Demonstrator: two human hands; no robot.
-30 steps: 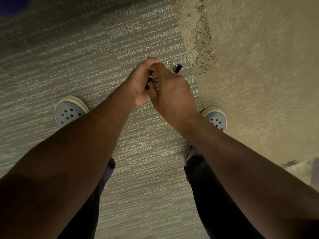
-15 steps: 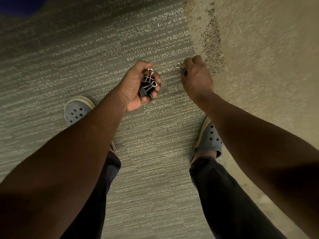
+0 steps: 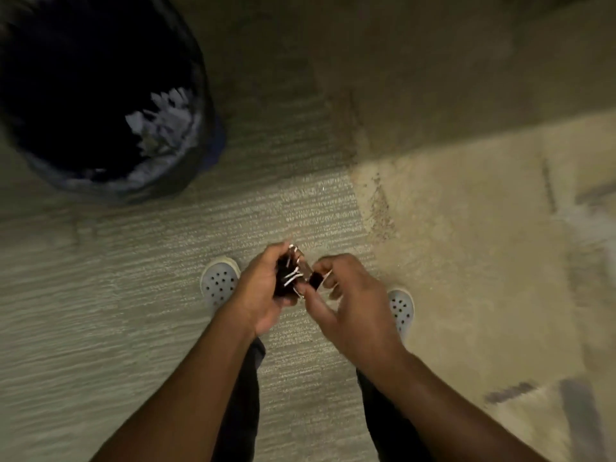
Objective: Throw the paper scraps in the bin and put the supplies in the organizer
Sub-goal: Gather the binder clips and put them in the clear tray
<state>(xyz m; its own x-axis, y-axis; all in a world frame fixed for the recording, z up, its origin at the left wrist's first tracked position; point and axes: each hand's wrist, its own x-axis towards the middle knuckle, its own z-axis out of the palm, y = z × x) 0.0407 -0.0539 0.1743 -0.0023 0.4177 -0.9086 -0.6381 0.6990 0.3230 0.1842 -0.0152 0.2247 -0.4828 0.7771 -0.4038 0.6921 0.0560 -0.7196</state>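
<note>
My left hand (image 3: 263, 295) is cupped around a bunch of black binder clips (image 3: 289, 278) with silver wire handles. My right hand (image 3: 346, 295) sits right beside it and pinches one more black binder clip (image 3: 316, 279) against the bunch. Both hands are held over the carpet between my feet. A dark bin (image 3: 100, 95) with a black liner stands on the floor at the upper left, and white paper scraps (image 3: 163, 125) lie inside it. No organizer is in view.
Grey ribbed carpet (image 3: 133, 295) covers the floor; a tan, speckled patch (image 3: 466, 261) lies to the right. My two perforated light clogs (image 3: 218, 283) (image 3: 401, 308) stand below the hands. A shadowed band runs along the top.
My right hand picked a clip off the floor at the right and brought it back to the bunch in my left hand. The view lifted, and the bin came into sight.
</note>
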